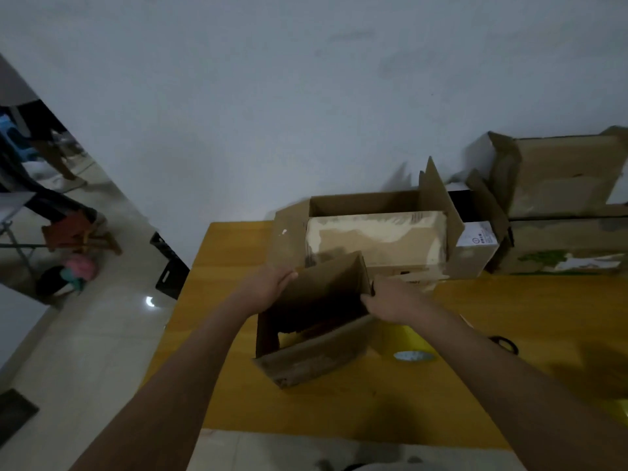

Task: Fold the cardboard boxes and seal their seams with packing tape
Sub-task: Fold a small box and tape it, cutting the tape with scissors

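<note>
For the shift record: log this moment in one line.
step: folding | left hand: grips small cardboard box | right hand: grips box | tape roll: on table, untouched

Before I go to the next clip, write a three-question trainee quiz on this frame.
1. True or false: both hands hold the small cardboard box.
2. Which lies nearest the right hand? A) tape roll B) scissors C) black crate
3. Fill in: the table is ___ in colour.

Key: 1 true: left hand and right hand grip opposite sides. 2 A. 3 yellow.
</note>
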The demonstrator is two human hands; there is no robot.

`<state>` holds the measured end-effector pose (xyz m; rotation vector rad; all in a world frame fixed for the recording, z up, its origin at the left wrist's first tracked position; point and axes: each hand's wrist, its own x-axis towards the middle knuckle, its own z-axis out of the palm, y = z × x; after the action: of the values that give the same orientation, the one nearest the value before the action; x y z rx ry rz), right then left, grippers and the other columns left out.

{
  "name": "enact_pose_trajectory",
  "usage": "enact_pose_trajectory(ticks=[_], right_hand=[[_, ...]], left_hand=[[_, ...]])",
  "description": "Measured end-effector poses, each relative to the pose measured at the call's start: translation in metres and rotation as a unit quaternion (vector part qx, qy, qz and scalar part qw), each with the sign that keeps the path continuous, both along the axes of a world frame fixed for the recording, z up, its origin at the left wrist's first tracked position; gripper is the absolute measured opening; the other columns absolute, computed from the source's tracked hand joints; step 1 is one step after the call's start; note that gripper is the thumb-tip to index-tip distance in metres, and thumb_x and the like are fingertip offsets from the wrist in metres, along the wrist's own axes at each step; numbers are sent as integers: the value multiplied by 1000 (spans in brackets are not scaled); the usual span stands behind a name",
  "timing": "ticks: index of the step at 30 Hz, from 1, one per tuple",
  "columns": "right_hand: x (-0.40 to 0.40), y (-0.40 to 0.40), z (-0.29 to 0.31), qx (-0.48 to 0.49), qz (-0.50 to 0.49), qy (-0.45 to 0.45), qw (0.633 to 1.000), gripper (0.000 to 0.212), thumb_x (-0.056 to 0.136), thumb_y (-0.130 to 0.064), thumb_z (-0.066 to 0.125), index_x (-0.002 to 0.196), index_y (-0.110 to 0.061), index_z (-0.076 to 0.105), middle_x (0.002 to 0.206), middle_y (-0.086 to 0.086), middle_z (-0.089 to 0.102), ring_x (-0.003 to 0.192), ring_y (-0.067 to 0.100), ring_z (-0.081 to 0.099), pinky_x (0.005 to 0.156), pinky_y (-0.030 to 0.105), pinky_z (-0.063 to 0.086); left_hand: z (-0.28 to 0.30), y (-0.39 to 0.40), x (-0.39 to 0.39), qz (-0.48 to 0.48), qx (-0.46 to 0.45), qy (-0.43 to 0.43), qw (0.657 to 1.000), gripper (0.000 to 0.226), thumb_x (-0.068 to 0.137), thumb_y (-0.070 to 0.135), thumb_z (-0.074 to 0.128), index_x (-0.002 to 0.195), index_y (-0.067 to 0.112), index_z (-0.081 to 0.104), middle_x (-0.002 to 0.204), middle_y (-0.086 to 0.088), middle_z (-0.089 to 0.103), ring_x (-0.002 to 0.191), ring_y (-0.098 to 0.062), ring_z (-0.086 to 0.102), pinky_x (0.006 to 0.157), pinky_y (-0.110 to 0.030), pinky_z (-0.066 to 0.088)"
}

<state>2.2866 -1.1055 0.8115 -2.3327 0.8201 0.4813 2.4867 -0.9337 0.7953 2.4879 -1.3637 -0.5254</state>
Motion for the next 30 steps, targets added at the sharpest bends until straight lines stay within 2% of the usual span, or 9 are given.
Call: enact_pose_trajectory(ticks=[5, 8, 12, 14, 15, 17, 18, 26, 30], right_hand=[[12, 22, -7, -22, 7, 31, 999, 37, 100, -20, 44, 67, -24, 27, 62, 0, 32, 50, 13, 26, 47, 25, 23], [12, 29, -6, -13, 10, 43, 999, 31, 98, -15, 47, 69, -19, 36, 61, 0, 32, 50, 14, 26, 48, 24, 24], [15, 36, -10, -18, 12, 88, 996, 27, 95, -14, 49, 70, -19, 41, 64, 1, 40, 52, 14, 33, 50, 27, 30], [15, 38, -12, -23, 9, 113, 993, 19, 97, -15, 47, 78, -15, 47, 66, 2, 40, 52, 14, 34, 51, 28, 31], [14, 38, -10, -26, 10, 120, 992, 6, 98, -15, 46, 95, -12, 51, 68, 2, 41, 54, 15, 37, 51, 28, 32], [13, 38, -15, -37, 9, 133, 990, 37, 99, -15, 44, 135, -8, 36, 73, 2, 43, 58, 16, 41, 51, 30, 34], [12, 38, -17, -41, 8, 129, 991, 45, 100, -15, 44, 141, -7, 29, 74, 2, 43, 59, 16, 42, 50, 30, 33], [15, 54, -34, -33, 29, 72, 996, 62, 94, -11, 52, 146, -11, 17, 97, 8, 56, 73, 20, 56, 50, 28, 40], [12, 55, -52, -13, 38, 90, 995, 49, 91, -15, 56, 133, -12, 31, 102, 8, 56, 86, 25, 62, 62, 33, 49]], left_hand=[[-2, 2, 18, 11, -7, -38, 999, 37, 106, 38, 33, 118, 16, 61, 105, -5, 64, 94, -21, 59, 82, -34, 47], [-11, 2, 21, 34, -11, -17, 999, 37, 106, 38, 32, 120, 16, 59, 107, -8, 64, 97, -25, 60, 78, -32, 43], [-23, -9, 19, 2, -37, 9, 999, 35, 106, 36, 34, 116, 15, 60, 113, -8, 62, 101, -24, 57, 86, -33, 42], [-33, -9, 16, -8, -24, 34, 999, 33, 106, 35, 34, 112, 14, 59, 107, -8, 62, 95, -23, 57, 83, -33, 42], [-41, -7, 15, -13, -7, 41, 999, 32, 106, 35, 34, 111, 15, 58, 104, -7, 63, 92, -22, 57, 82, -35, 44], [-55, 1, 15, -15, 13, 53, 998, 30, 106, 35, 33, 112, 16, 56, 99, -6, 62, 88, -23, 57, 80, -37, 44], [-59, 4, 15, -10, 12, 64, 998, 29, 106, 35, 34, 112, 16, 55, 98, -7, 62, 87, -24, 57, 80, -39, 44], [-53, 4, 35, -10, 0, -9, 1000, 33, 106, 35, 36, 114, 14, 59, 106, -8, 61, 96, -26, 57, 83, -41, 47], [-62, 2, 28, -26, 7, -50, 998, 29, 106, 31, 36, 110, 13, 58, 111, -7, 61, 104, -28, 55, 85, -38, 39]])
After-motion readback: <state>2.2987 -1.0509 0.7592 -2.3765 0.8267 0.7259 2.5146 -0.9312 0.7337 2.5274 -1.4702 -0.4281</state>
